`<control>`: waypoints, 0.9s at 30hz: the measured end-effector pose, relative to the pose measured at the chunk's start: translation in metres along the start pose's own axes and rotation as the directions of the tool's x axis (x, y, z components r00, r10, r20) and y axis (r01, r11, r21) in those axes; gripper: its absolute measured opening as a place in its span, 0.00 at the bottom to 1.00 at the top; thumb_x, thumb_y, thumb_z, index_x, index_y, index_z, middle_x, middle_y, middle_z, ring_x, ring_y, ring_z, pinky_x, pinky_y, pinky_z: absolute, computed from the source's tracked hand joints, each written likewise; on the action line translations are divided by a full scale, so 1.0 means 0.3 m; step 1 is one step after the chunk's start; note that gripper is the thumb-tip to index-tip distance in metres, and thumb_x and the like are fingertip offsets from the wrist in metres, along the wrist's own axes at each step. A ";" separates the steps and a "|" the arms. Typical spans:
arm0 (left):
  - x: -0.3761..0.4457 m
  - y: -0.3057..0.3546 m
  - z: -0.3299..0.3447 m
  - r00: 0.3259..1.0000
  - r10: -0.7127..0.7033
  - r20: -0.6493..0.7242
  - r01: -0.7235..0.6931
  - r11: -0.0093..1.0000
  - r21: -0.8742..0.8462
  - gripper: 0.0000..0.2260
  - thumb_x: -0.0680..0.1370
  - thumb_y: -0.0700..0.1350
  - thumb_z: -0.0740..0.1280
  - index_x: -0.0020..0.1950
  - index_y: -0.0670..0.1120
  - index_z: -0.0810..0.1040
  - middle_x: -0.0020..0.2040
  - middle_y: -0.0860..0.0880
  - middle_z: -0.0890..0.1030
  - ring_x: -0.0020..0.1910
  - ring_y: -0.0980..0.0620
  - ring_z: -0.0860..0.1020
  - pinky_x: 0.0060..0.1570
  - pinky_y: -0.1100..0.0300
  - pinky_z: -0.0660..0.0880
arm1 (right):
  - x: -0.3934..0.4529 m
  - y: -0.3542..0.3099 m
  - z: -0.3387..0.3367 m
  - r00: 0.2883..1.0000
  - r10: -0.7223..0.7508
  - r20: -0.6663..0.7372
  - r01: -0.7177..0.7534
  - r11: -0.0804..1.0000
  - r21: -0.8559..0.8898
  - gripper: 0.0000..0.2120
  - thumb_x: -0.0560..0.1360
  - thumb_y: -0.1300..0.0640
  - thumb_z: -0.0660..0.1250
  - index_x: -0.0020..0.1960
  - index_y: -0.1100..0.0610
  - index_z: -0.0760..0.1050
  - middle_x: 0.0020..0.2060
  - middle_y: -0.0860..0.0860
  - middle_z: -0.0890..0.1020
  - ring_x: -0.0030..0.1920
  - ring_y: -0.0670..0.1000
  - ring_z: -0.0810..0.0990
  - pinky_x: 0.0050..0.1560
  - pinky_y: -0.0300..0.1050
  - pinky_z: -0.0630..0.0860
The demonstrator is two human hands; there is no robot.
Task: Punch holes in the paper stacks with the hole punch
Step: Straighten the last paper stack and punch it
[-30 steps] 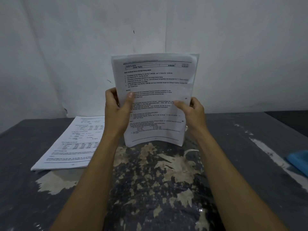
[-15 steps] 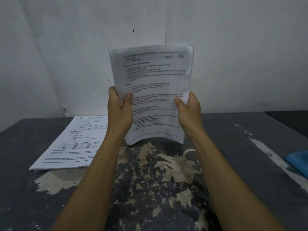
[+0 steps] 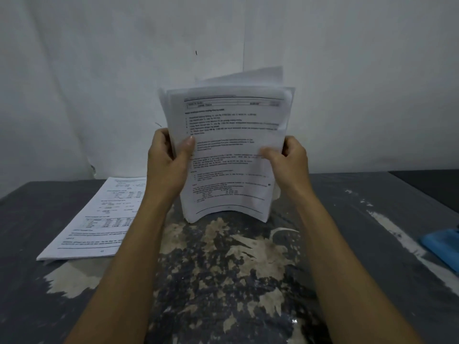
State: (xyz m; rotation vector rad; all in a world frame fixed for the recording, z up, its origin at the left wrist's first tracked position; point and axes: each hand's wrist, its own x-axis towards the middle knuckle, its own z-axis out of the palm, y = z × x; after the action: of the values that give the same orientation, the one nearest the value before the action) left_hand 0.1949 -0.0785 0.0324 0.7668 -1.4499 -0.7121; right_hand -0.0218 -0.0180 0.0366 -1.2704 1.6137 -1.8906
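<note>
Since half a second ago the upright sheaf of white printed paper [image 3: 231, 155] has dropped so its lower edge is at or just above the worn, paint-flaked dark grey bench [image 3: 74, 306], and its top has fanned: several back sheets now stand higher than the front page and splay apart, where earlier the top edge was fairly even. My left hand [image 3: 167, 165] grips the sheaf's left edge, thumb across the printed face and fingers behind; my right hand [image 3: 285, 162] grips the right edge the same way, thumb blurred, so probably mid-motion. Sheaf stands on end between both hands, face toward me, lower edge bowed upward in the middle. I read this as jogging the pages square against the bench; alignment not yet achieved, judging by the ragged top. A second flat stack of white printed pages [image 3: 99, 219] lies on the bench to my left, apart from my left forearm; I cannot tell whether it has holes in it. At the far right edge of the bench sits a blue flat-topped object [image 3: 444, 247], cut off by the frame; possibly the hole punch, but too little shows to say. No holes visible in the front page of the held sheaf. Status: punching of this stack not started; remaining are squaring, carrying to the punch, pressing.
</note>
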 end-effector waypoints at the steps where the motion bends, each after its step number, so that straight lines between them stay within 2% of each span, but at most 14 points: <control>1: 0.000 0.008 -0.003 1.000 0.006 0.010 -0.006 1.000 0.003 0.09 0.80 0.51 0.69 0.57 0.51 0.73 0.54 0.55 0.82 0.51 0.59 0.83 0.46 0.62 0.81 | -0.002 -0.021 -0.005 1.000 -0.028 -0.005 0.028 1.000 -0.003 0.17 0.72 0.58 0.73 0.58 0.54 0.72 0.50 0.47 0.81 0.47 0.44 0.82 0.37 0.33 0.79; 3: -0.002 0.020 -0.003 0.999 0.024 0.024 -0.024 1.000 0.005 0.10 0.80 0.49 0.69 0.58 0.50 0.73 0.55 0.55 0.82 0.52 0.58 0.83 0.47 0.61 0.82 | -0.019 -0.071 -0.011 0.985 -0.164 -0.054 0.160 0.984 -0.072 0.31 0.72 0.60 0.74 0.69 0.50 0.62 0.63 0.48 0.76 0.56 0.43 0.78 0.40 0.25 0.75; 4: -0.003 0.025 -0.001 0.999 0.033 0.027 -0.034 0.999 0.006 0.10 0.80 0.48 0.69 0.59 0.49 0.73 0.55 0.55 0.82 0.52 0.58 0.82 0.48 0.61 0.82 | -0.030 -0.102 -0.014 0.953 -0.287 -0.096 0.273 0.952 -0.140 0.39 0.72 0.61 0.73 0.75 0.49 0.56 0.70 0.49 0.70 0.65 0.46 0.73 0.47 0.24 0.74; 5: -0.003 0.031 0.001 0.999 0.043 0.027 -0.043 0.999 0.007 0.10 0.80 0.48 0.69 0.59 0.49 0.72 0.55 0.55 0.82 0.52 0.59 0.82 0.47 0.61 0.82 | -0.038 -0.135 -0.016 0.894 -0.429 -0.131 0.395 0.891 -0.221 0.45 0.71 0.64 0.73 0.79 0.50 0.50 0.75 0.51 0.62 0.72 0.48 0.66 0.57 0.28 0.74; 7: -0.001 0.043 0.002 0.997 0.067 0.025 -0.067 0.998 0.004 0.11 0.80 0.47 0.69 0.59 0.48 0.72 0.54 0.56 0.81 0.51 0.61 0.82 0.46 0.63 0.82 | -0.055 -0.202 -0.019 0.728 -0.669 -0.150 0.577 0.716 -0.393 0.49 0.69 0.67 0.72 0.81 0.55 0.46 0.80 0.54 0.51 0.79 0.51 0.52 0.74 0.53 0.66; 9: 0.002 0.053 0.000 0.996 0.087 0.025 -0.087 0.996 -0.007 0.11 0.80 0.47 0.70 0.60 0.48 0.73 0.54 0.56 0.82 0.51 0.61 0.82 0.47 0.63 0.81 | -0.070 -0.251 -0.015 0.649 -0.754 -0.105 0.579 0.578 -0.575 0.48 0.68 0.67 0.70 0.81 0.57 0.49 0.80 0.57 0.50 0.80 0.54 0.48 0.77 0.63 0.52; 11: 0.003 0.059 -0.002 0.995 0.098 0.031 -0.098 0.995 -0.019 0.11 0.80 0.47 0.70 0.60 0.48 0.73 0.55 0.56 0.82 0.52 0.61 0.82 0.48 0.63 0.81 | -0.080 -0.259 -0.010 0.702 -0.710 0.059 0.511 0.444 -0.736 0.43 0.70 0.64 0.69 0.80 0.54 0.54 0.80 0.55 0.53 0.80 0.55 0.47 0.77 0.64 0.43; 13: 0.003 0.060 -0.003 0.994 0.102 0.037 -0.101 0.995 -0.026 0.11 0.80 0.46 0.69 0.60 0.48 0.73 0.54 0.57 0.82 0.52 0.61 0.82 0.47 0.64 0.81 | -0.090 -0.245 -0.003 0.775 -0.605 0.181 0.489 0.394 -0.778 0.38 0.72 0.60 0.68 0.78 0.53 0.58 0.79 0.52 0.58 0.80 0.53 0.48 0.76 0.65 0.40; 16: 0.000 0.059 -0.004 0.993 0.107 0.051 -0.105 0.994 -0.034 0.10 0.80 0.45 0.69 0.60 0.47 0.73 0.53 0.58 0.82 0.51 0.62 0.81 0.46 0.66 0.80 | -0.093 -0.237 0.002 0.781 -0.613 0.124 0.464 0.435 -0.772 0.37 0.72 0.59 0.67 0.78 0.56 0.57 0.79 0.52 0.58 0.80 0.52 0.49 0.76 0.63 0.37; 19: -0.002 0.061 0.000 0.992 0.113 0.058 -0.111 0.993 -0.039 0.10 0.81 0.45 0.68 0.61 0.48 0.73 0.54 0.58 0.81 0.51 0.64 0.81 0.44 0.69 0.79 | -0.082 -0.231 0.003 0.791 -0.584 0.180 0.493 0.436 -0.753 0.37 0.71 0.59 0.67 0.78 0.57 0.57 0.79 0.52 0.58 0.80 0.51 0.49 0.76 0.63 0.37; 22: -0.006 0.062 0.008 0.992 0.113 0.062 -0.110 0.993 -0.039 0.09 0.82 0.44 0.67 0.62 0.50 0.73 0.53 0.60 0.81 0.50 0.66 0.81 0.42 0.71 0.78 | -0.067 -0.211 0.004 0.744 -0.668 -0.023 0.499 0.578 -0.646 0.42 0.68 0.63 0.68 0.79 0.57 0.55 0.79 0.52 0.58 0.79 0.51 0.52 0.78 0.59 0.39; 24: -0.006 0.062 0.007 0.993 0.111 0.050 -0.108 0.993 -0.047 0.09 0.82 0.44 0.66 0.62 0.50 0.73 0.53 0.61 0.81 0.51 0.65 0.81 0.43 0.70 0.78 | -0.059 -0.175 0.008 0.824 -0.551 -0.133 0.456 0.783 -0.423 0.49 0.67 0.66 0.70 0.80 0.53 0.47 0.78 0.50 0.56 0.78 0.49 0.55 0.79 0.57 0.49; 25: -0.005 0.061 0.004 0.993 0.109 0.044 -0.107 0.993 -0.050 0.09 0.82 0.44 0.66 0.61 0.50 0.73 0.54 0.60 0.81 0.51 0.64 0.81 0.44 0.69 0.79 | -0.055 -0.149 0.008 0.892 -0.429 -0.142 0.380 0.882 -0.278 0.51 0.67 0.66 0.71 0.80 0.49 0.46 0.77 0.49 0.59 0.75 0.48 0.61 0.75 0.55 0.61; 27: -0.004 0.053 -0.001 0.994 0.102 0.035 -0.100 0.993 -0.061 0.09 0.82 0.46 0.67 0.61 0.50 0.74 0.54 0.58 0.82 0.52 0.62 0.82 0.45 0.67 0.80 | -0.046 -0.081 0.000 0.984 -0.158 -0.078 0.154 0.987 -0.052 0.45 0.69 0.65 0.73 0.77 0.47 0.52 0.68 0.49 0.71 0.64 0.47 0.74 0.56 0.45 0.79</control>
State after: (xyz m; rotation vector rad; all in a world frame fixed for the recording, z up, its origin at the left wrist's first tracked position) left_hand 0.1945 -0.0683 0.0446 0.6331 -1.4847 -0.6922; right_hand -0.0075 -0.0007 0.0532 -1.3917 1.6501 -2.0342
